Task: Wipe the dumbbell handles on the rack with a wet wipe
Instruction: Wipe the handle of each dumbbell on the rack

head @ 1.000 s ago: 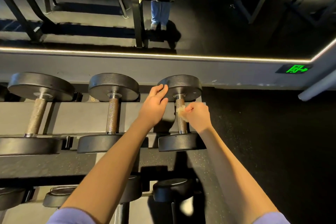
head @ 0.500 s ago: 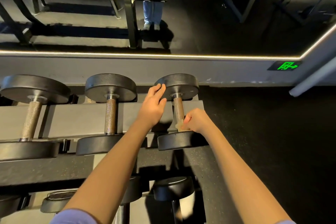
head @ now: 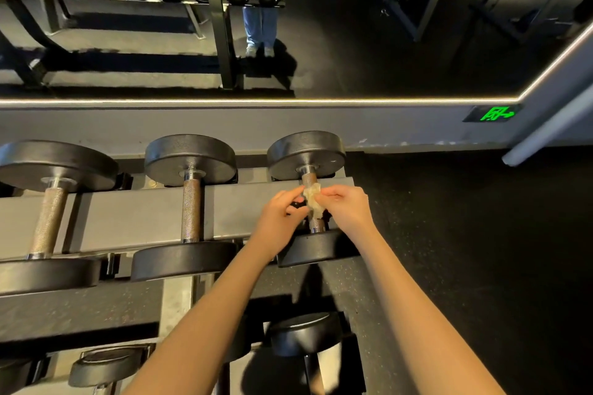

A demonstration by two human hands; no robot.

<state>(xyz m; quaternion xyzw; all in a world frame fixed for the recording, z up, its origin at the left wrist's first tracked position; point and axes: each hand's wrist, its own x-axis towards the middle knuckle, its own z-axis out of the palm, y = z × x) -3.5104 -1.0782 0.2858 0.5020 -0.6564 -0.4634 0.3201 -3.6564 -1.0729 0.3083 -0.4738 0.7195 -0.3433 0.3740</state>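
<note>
Head view: both hands meet over the rightmost dumbbell point(head: 306, 151) on the top shelf of the rack point(head: 128, 215). The left hand point(head: 282, 218) pinches the left edge of a crumpled wet wipe point(head: 313, 200) between thumb and fingertips, its other fingers loosely curled. The right hand point(head: 346, 212) pinches the wipe's right edge the same way. The wipe lies across the knurled handle point(head: 309, 179); whether it presses on the metal cannot be told. Two larger dumbbells point(head: 189, 202) lie to the left, untouched.
</note>
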